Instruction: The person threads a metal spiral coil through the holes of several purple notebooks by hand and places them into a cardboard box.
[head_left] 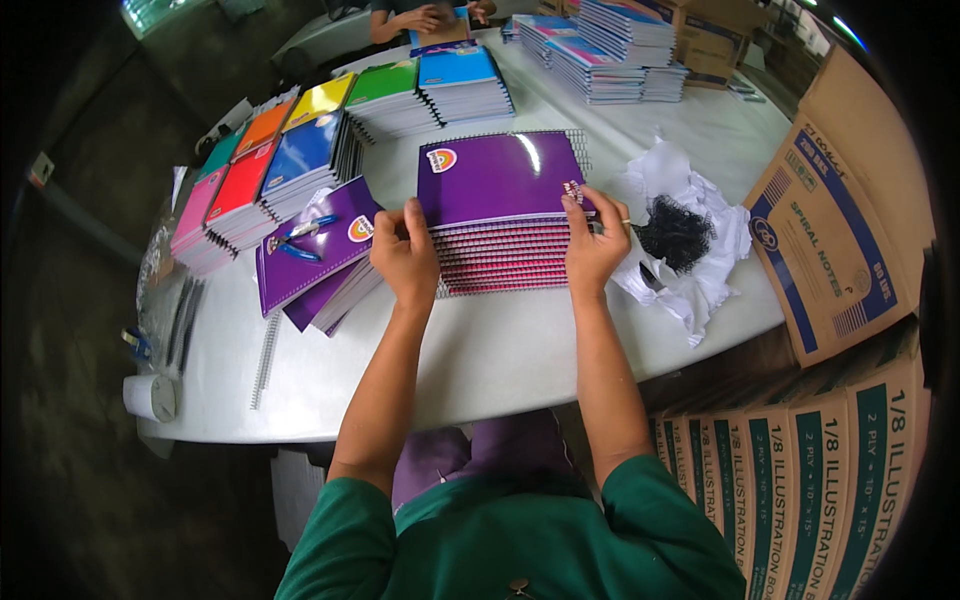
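A purple spiral notebook [500,175] lies on top of a stack of similar notebooks [505,262], whose coils and reddish edges face me. My left hand [405,252] is closed at its near left corner, thumb up and fingers curled. At the near right corner, my right hand [597,242] pinches the notebook between thumb and fingers. Left of the stack, loose purple notebooks [335,285] lie fanned out, with blue-handled pliers [300,240] on top. A loose wire coil [265,362] rests on the table below them.
Colourful notebook stacks [300,150] line the table's [480,370] far left. Crumpled white paper [690,285] with tangled black scraps [675,235] sits at right, beside cardboard boxes [830,240]. More notebook piles [610,60] and another person's hands [425,18] are at the far side.
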